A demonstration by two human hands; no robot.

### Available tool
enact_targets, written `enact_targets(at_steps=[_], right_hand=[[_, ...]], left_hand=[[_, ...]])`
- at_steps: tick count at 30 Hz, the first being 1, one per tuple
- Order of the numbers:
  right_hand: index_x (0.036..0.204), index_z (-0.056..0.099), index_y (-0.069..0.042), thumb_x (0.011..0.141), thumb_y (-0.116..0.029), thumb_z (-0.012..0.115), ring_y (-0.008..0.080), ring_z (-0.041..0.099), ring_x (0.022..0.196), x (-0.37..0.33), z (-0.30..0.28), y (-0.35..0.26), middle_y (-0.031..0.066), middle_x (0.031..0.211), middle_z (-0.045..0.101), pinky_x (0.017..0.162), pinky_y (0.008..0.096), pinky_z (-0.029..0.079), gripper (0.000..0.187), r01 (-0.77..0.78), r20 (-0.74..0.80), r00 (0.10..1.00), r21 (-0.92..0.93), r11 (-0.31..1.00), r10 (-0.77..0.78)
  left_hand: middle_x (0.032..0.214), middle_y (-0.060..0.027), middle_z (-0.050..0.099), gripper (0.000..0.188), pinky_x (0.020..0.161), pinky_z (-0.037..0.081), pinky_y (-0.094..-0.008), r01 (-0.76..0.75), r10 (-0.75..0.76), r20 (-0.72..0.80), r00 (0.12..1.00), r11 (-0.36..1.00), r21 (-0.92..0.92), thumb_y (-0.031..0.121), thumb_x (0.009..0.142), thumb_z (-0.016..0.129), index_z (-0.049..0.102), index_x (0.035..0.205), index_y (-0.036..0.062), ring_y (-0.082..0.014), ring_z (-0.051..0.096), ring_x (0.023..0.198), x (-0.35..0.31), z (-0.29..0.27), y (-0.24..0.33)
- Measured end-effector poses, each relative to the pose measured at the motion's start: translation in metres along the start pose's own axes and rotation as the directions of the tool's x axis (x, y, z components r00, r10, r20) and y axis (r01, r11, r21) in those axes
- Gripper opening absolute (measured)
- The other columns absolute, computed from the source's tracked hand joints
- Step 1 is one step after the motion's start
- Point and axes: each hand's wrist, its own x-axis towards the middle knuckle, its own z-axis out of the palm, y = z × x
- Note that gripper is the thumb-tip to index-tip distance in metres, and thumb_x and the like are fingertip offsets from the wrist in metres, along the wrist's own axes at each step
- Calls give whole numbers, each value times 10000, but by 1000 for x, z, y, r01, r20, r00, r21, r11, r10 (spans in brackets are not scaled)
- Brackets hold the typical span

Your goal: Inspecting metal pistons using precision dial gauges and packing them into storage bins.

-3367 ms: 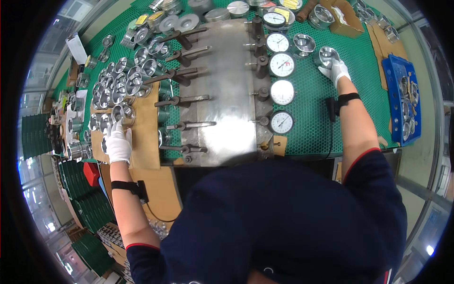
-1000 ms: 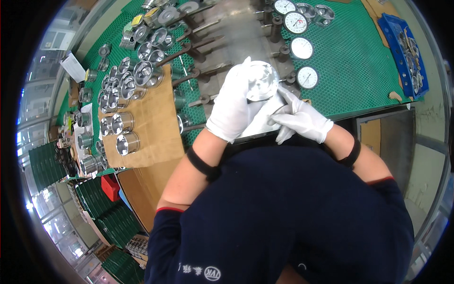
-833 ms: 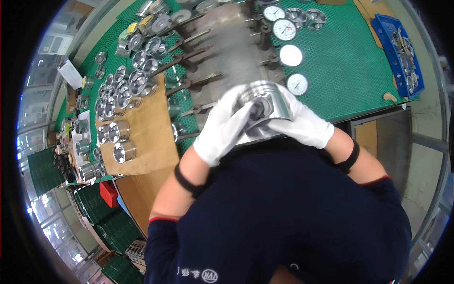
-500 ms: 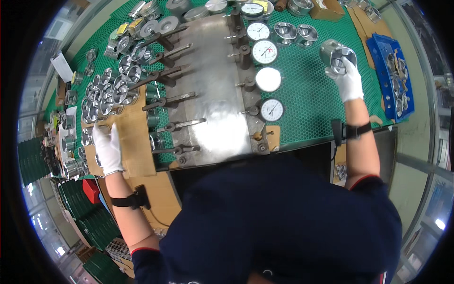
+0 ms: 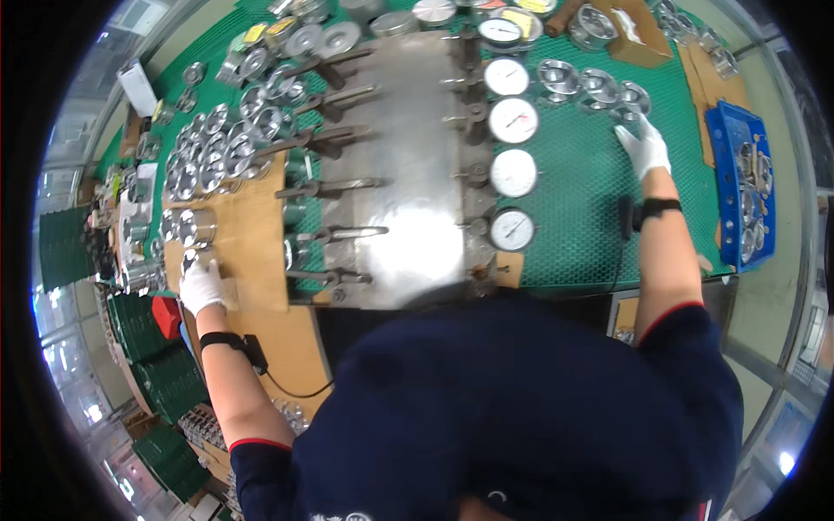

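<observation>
My left hand (image 5: 201,286), in a white glove, has its fingers round a shiny metal piston (image 5: 200,257) at the near end of the brown cardboard (image 5: 254,239). Two more pistons (image 5: 196,227) stand just beyond it. On the right, my gloved right hand (image 5: 645,149) is open, thumb spread away from the fingers. Its fingertips are at the near side of a piston (image 5: 632,97) standing on the green mat (image 5: 578,187). That piston ends a short row with two others (image 5: 598,89).
Between my arms lies a metal plate (image 5: 413,165) with clamp-like arms (image 5: 334,184) on its left and dial gauges (image 5: 513,173) on its right. Many pistons (image 5: 213,161) crowd the left. A blue tray (image 5: 723,187) with metal parts stands far right; an open cardboard box (image 5: 638,39) is behind.
My right hand has set its piston down at the row's right end and opened. My left hand has moved nearer and closed round a piston. The view has shifted slightly.
</observation>
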Motion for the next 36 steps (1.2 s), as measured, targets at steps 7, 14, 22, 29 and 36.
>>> enact_targets(at_steps=[7, 14, 22, 29, 36], right_hand=[[1429, 424, 24, 1022, -198, 527, 293, 665, 1086, -99, -61, -133, 172, 1343, 574, 901, 346, 554, 475, -90, -9, 987, 788, 609, 158], [1459, 438, -17, 891, -160, 721, 161, 701, 877, -225, -49, -350, 106, 1160, 675, 827, 278, 549, 651, 131, 491, 675, 655, 744, -551], [1519, 342, -109, 750, -308, 778, 349, 664, 841, -253, -12, -343, 153, 1152, 580, 692, 416, 555, 906, 689, 354, 608, 209, 694, -711], [1505, 345, -65, 780, -216, 745, 351, 664, 830, -267, -5, -334, 189, 1137, 583, 711, 403, 553, 842, 615, 226, 728, 204, 762, -647], [1568, 57, 24, 939, -159, 622, 187, 709, 725, -286, -11, -310, 140, 1012, 673, 660, 305, 606, 865, -659, 856, 504, 466, 591, -112]], left_hand=[[988, -118, 725, 333, 741, 548, -285, 484, 112, 510, 853, 201, -852, 283, 1015, 549, 670, 1140, 0, -185, 700, 844, -13, -69, 15], [922, -90, 707, 252, 686, 522, -272, 40, 511, -19, 859, -105, -994, 187, 973, 607, 684, 1091, -22, -152, 669, 786, -77, -189, 90], [727, -120, 601, 183, 657, 509, -357, -256, 805, -92, 586, 76, -964, 165, 932, 644, 657, 1041, 18, -263, 616, 640, -100, -192, 161], [1137, -174, 586, 849, 899, 482, -457, -751, 675, -573, 466, -40, -659, 224, 732, 799, 392, 1445, 7, -371, 571, 1053, -115, -181, 221], [1216, -228, 593, 902, 941, 501, -441, -682, 619, -624, 477, -189, -707, 247, 709, 867, 411, 1428, -53, -396, 593, 1097, -101, -181, 246]])
